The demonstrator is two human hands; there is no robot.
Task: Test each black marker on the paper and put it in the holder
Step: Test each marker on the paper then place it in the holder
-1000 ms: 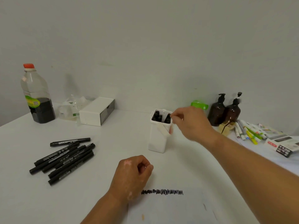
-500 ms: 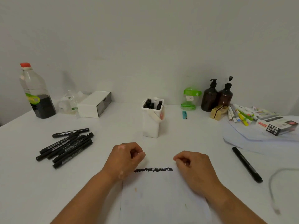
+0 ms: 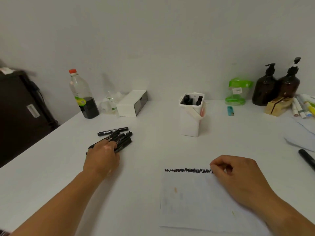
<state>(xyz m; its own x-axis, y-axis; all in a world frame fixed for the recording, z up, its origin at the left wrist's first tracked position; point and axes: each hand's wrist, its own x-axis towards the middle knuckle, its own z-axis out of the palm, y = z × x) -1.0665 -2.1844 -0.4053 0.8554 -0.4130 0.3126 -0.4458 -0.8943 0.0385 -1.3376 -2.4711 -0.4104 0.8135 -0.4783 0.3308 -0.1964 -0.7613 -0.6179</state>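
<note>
Several black markers (image 3: 121, 138) lie in a pile at the table's left, and one more (image 3: 112, 131) lies just behind them. My left hand (image 3: 102, 159) rests on the near end of the pile with its fingertips on the markers; whether it grips one is hidden. The white holder (image 3: 190, 123) stands in the middle with a few black markers (image 3: 189, 100) upright inside. The paper (image 3: 196, 201) lies in front of me with a black scribble (image 3: 187, 170) along its top. My right hand (image 3: 238, 178) rests on the paper at the scribble's right end, loosely curled and holding nothing.
Another black marker (image 3: 306, 159) lies at the right edge. Along the wall stand a bottle of dark liquid (image 3: 83, 97), a white box (image 3: 131, 104), a green dispenser (image 3: 237, 91), two brown pump bottles (image 3: 265, 89) and coloured pens (image 3: 303, 106). A dark cabinet (image 3: 20, 116) stands beyond the table's left edge.
My left hand has moved from beside the paper out left onto the marker pile. My right hand came back from the holder and rests on the paper. The view has turned left.
</note>
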